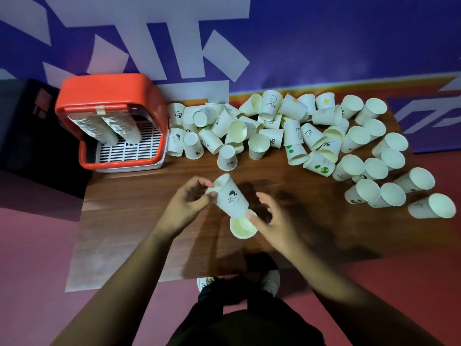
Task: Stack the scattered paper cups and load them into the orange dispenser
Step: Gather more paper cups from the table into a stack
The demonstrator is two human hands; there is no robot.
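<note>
On the table [149, 221], two cups nest at 6 o'clock.
Orange dispenser [112, 96] at 10 o'clock, scattered cups [291, 131] from 12 to 3; left hand [189, 203] grips a printed cup [232, 196], its base in a plain cup [243, 227] whose rim the spread right hand [274, 221] touches.

Motion blur over right hand [273, 222]; its grip unreadable. Lower cup [243, 229] partly hidden behind base of printed cup [232, 196]. Orange dispenser [112, 86] housing covers tops of both loaded stacks [124, 128].

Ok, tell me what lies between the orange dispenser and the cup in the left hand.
Head view: just bare table between the dispenser and the cup in the left hand.
</note>
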